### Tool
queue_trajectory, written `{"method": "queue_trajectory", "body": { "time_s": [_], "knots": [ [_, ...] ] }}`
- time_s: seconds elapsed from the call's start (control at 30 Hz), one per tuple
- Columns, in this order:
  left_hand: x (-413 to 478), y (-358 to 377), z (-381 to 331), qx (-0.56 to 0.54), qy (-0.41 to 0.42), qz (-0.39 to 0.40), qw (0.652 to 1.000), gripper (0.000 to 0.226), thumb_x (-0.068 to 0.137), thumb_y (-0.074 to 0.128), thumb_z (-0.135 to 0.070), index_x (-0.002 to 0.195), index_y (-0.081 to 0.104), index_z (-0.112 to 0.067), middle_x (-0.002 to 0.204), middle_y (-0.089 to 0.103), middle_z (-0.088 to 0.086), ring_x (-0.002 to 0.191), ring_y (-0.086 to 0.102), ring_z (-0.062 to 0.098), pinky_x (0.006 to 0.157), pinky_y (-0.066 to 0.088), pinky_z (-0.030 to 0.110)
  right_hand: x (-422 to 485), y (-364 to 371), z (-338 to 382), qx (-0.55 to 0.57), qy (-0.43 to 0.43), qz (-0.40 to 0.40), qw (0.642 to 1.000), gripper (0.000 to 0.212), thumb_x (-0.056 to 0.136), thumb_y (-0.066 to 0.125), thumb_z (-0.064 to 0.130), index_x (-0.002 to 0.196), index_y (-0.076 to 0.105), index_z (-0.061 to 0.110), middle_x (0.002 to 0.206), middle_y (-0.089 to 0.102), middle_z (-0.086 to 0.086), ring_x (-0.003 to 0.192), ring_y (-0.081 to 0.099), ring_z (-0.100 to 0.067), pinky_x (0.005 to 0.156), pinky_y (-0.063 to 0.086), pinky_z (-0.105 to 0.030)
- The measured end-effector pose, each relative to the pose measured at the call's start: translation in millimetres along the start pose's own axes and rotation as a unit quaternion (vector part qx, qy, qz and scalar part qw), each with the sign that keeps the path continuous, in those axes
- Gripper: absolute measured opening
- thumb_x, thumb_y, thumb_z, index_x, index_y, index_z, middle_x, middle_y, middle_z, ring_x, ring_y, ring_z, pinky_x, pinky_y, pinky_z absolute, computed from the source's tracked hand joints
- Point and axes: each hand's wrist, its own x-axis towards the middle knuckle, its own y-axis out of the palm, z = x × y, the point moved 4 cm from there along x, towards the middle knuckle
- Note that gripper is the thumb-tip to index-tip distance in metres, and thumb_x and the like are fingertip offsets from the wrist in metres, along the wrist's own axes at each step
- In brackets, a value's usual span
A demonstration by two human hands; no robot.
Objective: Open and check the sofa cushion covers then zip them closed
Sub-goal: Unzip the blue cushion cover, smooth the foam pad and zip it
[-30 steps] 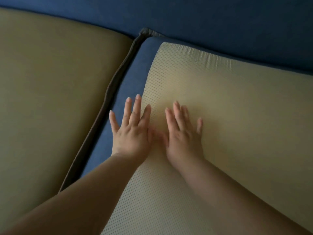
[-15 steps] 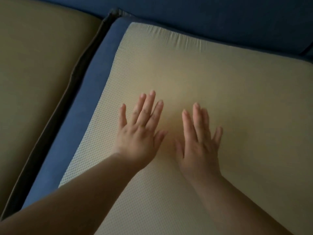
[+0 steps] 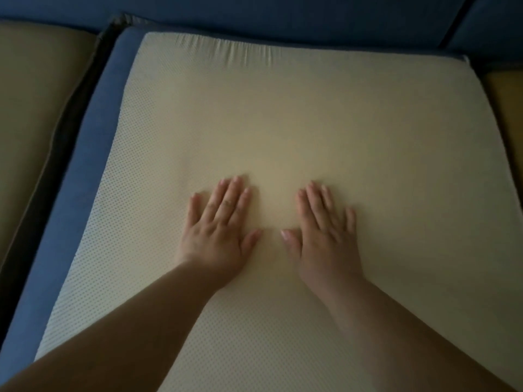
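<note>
I see the cushion (image 3: 283,108) lying flat on the sofa seat; its pale top is a finely dotted mesh, puckered along the far edge, with a smooth blue side band (image 3: 85,165); the left hand (image 3: 218,230) and right hand (image 3: 325,236) rest palm-down near its middle, fingers (image 3: 232,199) straight, slightly spread, holding nothing; the forearms and the frame cut off its near edge; dim light blurs the dots rightward.

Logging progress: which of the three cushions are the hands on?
The middle cushion, pale, dotted, blue-sided: left hand and right hand lie flat on it. The left cushion and right cushion are darker.
</note>
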Motion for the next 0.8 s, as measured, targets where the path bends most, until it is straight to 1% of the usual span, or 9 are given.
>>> {"method": "queue_trajectory", "body": {
  "time_s": [0.13, 0.2, 0.3, 0.37, 0.47, 0.57, 0.6, 0.67, 0.8],
  "knots": [
    [5.3, -27.4, -30.8, 0.006, 0.031, -0.061, 0.998, 0.068, 0.098, 0.015, -0.056, 0.154, 0.004, -0.02, 0.161, -0.009, -0.001, 0.148, -0.009, 0.016, 0.118, -0.005, 0.051, -6.5, -25.5, -24.5, -0.001, 0.012, -0.074, 0.997, 0.069, 0.098, 0.03, 0.05, 0.155, 0.021, 0.013, 0.164, 0.006, -0.006, 0.151, 0.007, -0.025, 0.114, 0.009, -0.061],
    [10.5, -21.0, -53.3, -0.002, 0.046, -0.047, 0.998, 0.068, 0.097, 0.016, -0.056, 0.154, 0.002, -0.021, 0.16, -0.011, -0.002, 0.148, -0.011, 0.016, 0.118, -0.007, 0.048, -21.3, -18.5, -44.7, 0.0, 0.041, -0.064, 0.997, 0.068, 0.097, 0.031, 0.048, 0.154, 0.024, 0.013, 0.164, 0.011, -0.006, 0.151, 0.01, -0.025, 0.116, 0.014, -0.062],
    [14.1, 8.3, -68.1, 0.013, 0.043, 0.025, 0.999, 0.075, 0.092, 0.011, -0.063, 0.155, 0.011, -0.021, 0.16, -0.007, -0.006, 0.147, -0.012, 0.012, 0.118, -0.008, 0.045, -32.5, -4.1, -55.6, 0.019, 0.053, -0.012, 0.998, 0.068, 0.093, 0.034, 0.051, 0.149, 0.037, 0.012, 0.16, 0.026, -0.005, 0.148, 0.023, -0.023, 0.112, 0.025, -0.061],
    [16.6, 6.7, -68.8, 0.018, 0.039, 0.018, 0.999, 0.077, 0.091, 0.009, -0.064, 0.154, 0.008, -0.021, 0.16, -0.01, -0.006, 0.146, -0.015, 0.011, 0.118, -0.009, 0.047, -28.2, -16.8, -60.5, 0.031, 0.055, -0.042, 0.997, 0.068, 0.094, 0.033, 0.053, 0.15, 0.035, 0.013, 0.161, 0.022, -0.005, 0.148, 0.021, -0.023, 0.112, 0.021, -0.061],
    [17.4, -17.2, -98.6, 0.01, 0.089, -0.035, 0.995, 0.071, 0.096, 0.013, -0.058, 0.154, 0.001, -0.019, 0.16, -0.015, -0.003, 0.147, -0.014, 0.014, 0.118, -0.009, 0.046, -38.6, -34.1, -94.3, 0.017, 0.081, -0.091, 0.992, 0.068, 0.098, 0.031, 0.05, 0.154, 0.024, 0.013, 0.164, 0.008, -0.004, 0.15, 0.01, -0.024, 0.114, 0.011, -0.06],
    [18.3, 6.1, -128.3, 0.014, 0.13, 0.017, 0.991, 0.072, 0.095, 0.012, -0.061, 0.153, 0.004, -0.02, 0.16, -0.009, -0.003, 0.148, -0.004, 0.018, 0.117, -0.007, 0.042, -56.4, -18.9, -127.7, -0.001, 0.081, -0.033, 0.996, 0.07, 0.093, 0.033, 0.051, 0.151, 0.034, 0.011, 0.161, 0.022, -0.007, 0.147, 0.024, -0.026, 0.109, 0.027, -0.063],
    [17.5, 15.8, -132.5, 0.025, 0.124, 0.035, 0.991, 0.075, 0.093, 0.01, -0.064, 0.153, 0.008, -0.019, 0.161, -0.005, -0.003, 0.149, -0.003, 0.017, 0.117, -0.006, 0.042, -60.1, -15.0, -133.6, 0.007, 0.075, -0.014, 0.997, 0.07, 0.093, 0.033, 0.052, 0.15, 0.035, 0.012, 0.161, 0.025, -0.006, 0.147, 0.025, -0.026, 0.109, 0.028, -0.063],
    [20.7, 21.9, -137.8, 0.029, 0.091, 0.024, 0.995, 0.079, 0.092, 0.008, -0.066, 0.153, 0.012, -0.018, 0.161, -0.005, -0.003, 0.148, -0.008, 0.014, 0.117, -0.008, 0.043, -60.3, -23.9, -144.4, 0.016, 0.079, -0.031, 0.996, 0.071, 0.093, 0.031, 0.054, 0.151, 0.033, 0.013, 0.162, 0.021, -0.006, 0.149, 0.019, -0.025, 0.111, 0.021, -0.063],
    [27.9, -0.4, -204.8, -0.014, 0.11, -0.043, 0.993, 0.071, 0.096, 0.011, -0.059, 0.153, -0.004, -0.02, 0.158, -0.022, -0.003, 0.145, -0.02, 0.014, 0.117, -0.012, 0.048, -72.4, -57.0, -184.2, 0.009, 0.135, -0.117, 0.984, 0.07, 0.097, 0.032, 0.051, 0.155, 0.019, 0.014, 0.164, 0.005, -0.006, 0.151, 0.004, -0.025, 0.114, 0.006, -0.061]
  ]
}}
